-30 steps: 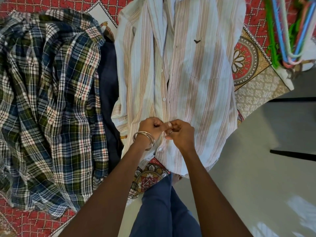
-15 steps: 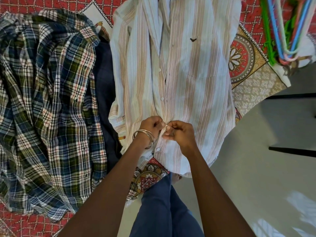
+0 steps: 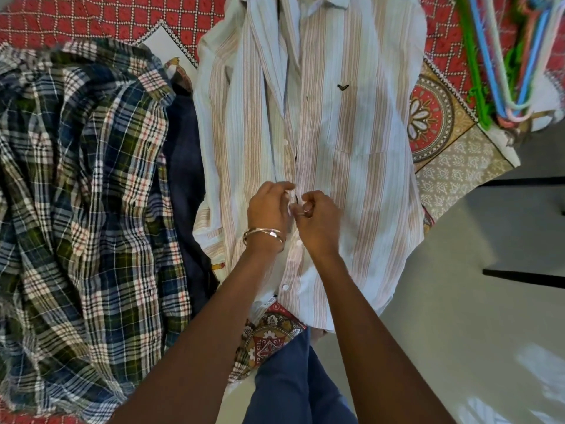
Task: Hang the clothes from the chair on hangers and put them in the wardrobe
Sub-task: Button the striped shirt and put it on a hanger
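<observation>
Both hands have climbed a little way up the placket since a second ago, leaving one more white button below the wrists. The left hand (image 3: 269, 206), with metal bangles (image 3: 264, 234) at its wrist, pinches the left edge of the shirt front with curled fingers. The right hand (image 3: 318, 218) meets it fingertip to fingertip, curled tight on the opposite edge at the button line.

The white long-sleeved shirt with pale pink and brown stripes (image 3: 351, 154) lies face up and flat on the red patterned bedspread (image 3: 76, 16), collar away from the person, hem hanging over the near edge. Just beside it on the left lies a dark navy garment (image 3: 183, 154), and over that a crumpled blue, green and white plaid shirt (image 3: 85, 191).

At the far right of the bedspread rests a bundle of coloured plastic hangers (image 3: 501, 56), green, blue and pink, well apart from the hands. Below, the person's blue trouser leg (image 3: 293, 384) stands on pale grey floor (image 3: 458, 301).
</observation>
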`<state>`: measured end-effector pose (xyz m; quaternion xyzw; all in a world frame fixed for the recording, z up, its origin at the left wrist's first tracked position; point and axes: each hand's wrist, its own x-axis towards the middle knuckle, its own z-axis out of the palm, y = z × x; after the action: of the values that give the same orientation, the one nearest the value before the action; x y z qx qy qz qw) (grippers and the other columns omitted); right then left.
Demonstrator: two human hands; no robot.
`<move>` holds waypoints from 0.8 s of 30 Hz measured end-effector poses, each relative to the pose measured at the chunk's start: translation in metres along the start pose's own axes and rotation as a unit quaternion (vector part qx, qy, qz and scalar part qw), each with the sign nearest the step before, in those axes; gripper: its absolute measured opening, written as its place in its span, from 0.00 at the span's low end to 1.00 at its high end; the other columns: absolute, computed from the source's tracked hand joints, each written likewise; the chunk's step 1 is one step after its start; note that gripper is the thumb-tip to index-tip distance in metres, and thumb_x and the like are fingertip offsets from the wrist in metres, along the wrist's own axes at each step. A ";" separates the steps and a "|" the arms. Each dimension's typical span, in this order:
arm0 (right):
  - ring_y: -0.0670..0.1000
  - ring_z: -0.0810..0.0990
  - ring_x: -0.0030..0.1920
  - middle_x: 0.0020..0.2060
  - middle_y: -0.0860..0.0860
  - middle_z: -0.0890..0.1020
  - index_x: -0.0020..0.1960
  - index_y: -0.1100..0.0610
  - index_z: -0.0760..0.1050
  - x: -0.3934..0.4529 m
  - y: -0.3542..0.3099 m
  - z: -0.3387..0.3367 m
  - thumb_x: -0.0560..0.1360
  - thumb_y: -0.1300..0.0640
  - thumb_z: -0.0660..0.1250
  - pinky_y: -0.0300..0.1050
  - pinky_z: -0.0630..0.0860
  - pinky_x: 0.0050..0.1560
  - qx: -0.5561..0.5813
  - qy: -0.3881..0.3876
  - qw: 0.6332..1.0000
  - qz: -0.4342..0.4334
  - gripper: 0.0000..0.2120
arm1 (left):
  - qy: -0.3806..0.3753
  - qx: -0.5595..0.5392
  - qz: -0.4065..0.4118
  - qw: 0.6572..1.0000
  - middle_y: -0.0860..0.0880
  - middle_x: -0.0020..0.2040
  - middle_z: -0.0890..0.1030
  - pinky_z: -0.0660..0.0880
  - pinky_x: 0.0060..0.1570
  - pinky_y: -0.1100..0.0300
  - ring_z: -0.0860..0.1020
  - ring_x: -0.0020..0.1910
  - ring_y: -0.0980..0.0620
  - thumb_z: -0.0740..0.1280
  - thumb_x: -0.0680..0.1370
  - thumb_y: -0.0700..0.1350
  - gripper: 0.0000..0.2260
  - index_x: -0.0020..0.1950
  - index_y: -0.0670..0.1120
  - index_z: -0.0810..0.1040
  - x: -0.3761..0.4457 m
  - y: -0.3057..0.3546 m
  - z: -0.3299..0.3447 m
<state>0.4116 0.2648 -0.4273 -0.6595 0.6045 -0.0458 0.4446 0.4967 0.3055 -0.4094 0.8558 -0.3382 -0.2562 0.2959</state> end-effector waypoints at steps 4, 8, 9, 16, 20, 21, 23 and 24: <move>0.54 0.78 0.53 0.53 0.55 0.79 0.59 0.59 0.75 0.015 0.003 0.015 0.77 0.60 0.66 0.46 0.75 0.47 -0.136 -0.008 0.990 0.024 0.11 | -0.065 0.091 -0.116 0.987 0.42 0.53 0.82 0.75 0.56 0.55 0.80 0.53 0.44 0.64 0.78 0.37 0.10 0.56 0.43 0.83 0.025 -0.012 0.014; 0.52 0.79 0.40 0.41 0.54 0.82 0.51 0.60 0.80 0.022 0.006 0.013 0.77 0.62 0.64 0.43 0.74 0.39 -0.064 0.039 0.996 0.043 0.07 | -0.053 0.054 -0.175 0.982 0.47 0.43 0.84 0.80 0.47 0.53 0.82 0.42 0.47 0.71 0.73 0.41 0.04 0.43 0.49 0.84 0.034 -0.020 0.020; 0.51 0.78 0.37 0.37 0.54 0.81 0.47 0.60 0.80 0.020 0.006 0.013 0.77 0.62 0.65 0.41 0.71 0.37 -0.034 0.038 0.998 0.039 0.06 | -0.045 0.048 -0.188 0.980 0.48 0.40 0.83 0.81 0.44 0.53 0.82 0.39 0.48 0.71 0.73 0.42 0.04 0.40 0.50 0.84 0.035 -0.021 0.019; 0.50 0.79 0.38 0.38 0.52 0.82 0.51 0.60 0.81 0.019 0.009 0.007 0.76 0.60 0.67 0.35 0.68 0.37 0.014 0.066 0.998 0.006 0.07 | -0.066 -0.052 -0.186 0.979 0.50 0.35 0.81 0.78 0.42 0.60 0.81 0.38 0.50 0.72 0.72 0.39 0.05 0.36 0.45 0.82 0.033 -0.009 0.025; 0.54 0.81 0.48 0.49 0.56 0.83 0.59 0.60 0.80 0.019 0.009 0.007 0.77 0.62 0.64 0.37 0.71 0.48 -0.032 0.028 0.999 -0.030 0.12 | -0.078 -0.063 -0.183 0.978 0.48 0.38 0.81 0.77 0.45 0.59 0.81 0.41 0.48 0.71 0.72 0.38 0.04 0.37 0.43 0.82 0.032 -0.007 0.019; 0.54 0.81 0.49 0.50 0.56 0.84 0.59 0.60 0.80 0.019 0.010 0.004 0.77 0.63 0.65 0.35 0.72 0.48 -0.020 0.024 0.999 -0.036 0.12 | -0.077 -0.056 -0.187 0.978 0.48 0.37 0.81 0.77 0.45 0.60 0.80 0.40 0.49 0.71 0.73 0.38 0.05 0.37 0.44 0.81 0.033 -0.005 0.019; 0.52 0.82 0.48 0.50 0.56 0.84 0.59 0.61 0.81 0.018 0.010 -0.002 0.76 0.63 0.66 0.25 0.68 0.45 0.000 0.026 0.999 -0.045 0.12 | -0.077 -0.044 -0.187 0.978 0.49 0.36 0.80 0.75 0.43 0.62 0.80 0.39 0.50 0.71 0.73 0.38 0.06 0.36 0.45 0.81 0.034 -0.002 0.017; 0.50 0.81 0.47 0.50 0.56 0.84 0.58 0.61 0.81 0.019 0.011 -0.004 0.76 0.63 0.66 0.21 0.67 0.44 0.009 0.020 0.999 -0.046 0.12 | -0.077 -0.039 -0.182 0.979 0.49 0.36 0.81 0.75 0.43 0.63 0.80 0.38 0.51 0.71 0.73 0.38 0.05 0.37 0.44 0.81 0.035 -0.001 0.018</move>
<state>0.4064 0.2486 -0.4409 -0.6816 0.5818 -0.0850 0.4354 0.5084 0.2749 -0.4309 0.8687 -0.1878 -0.3838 0.2506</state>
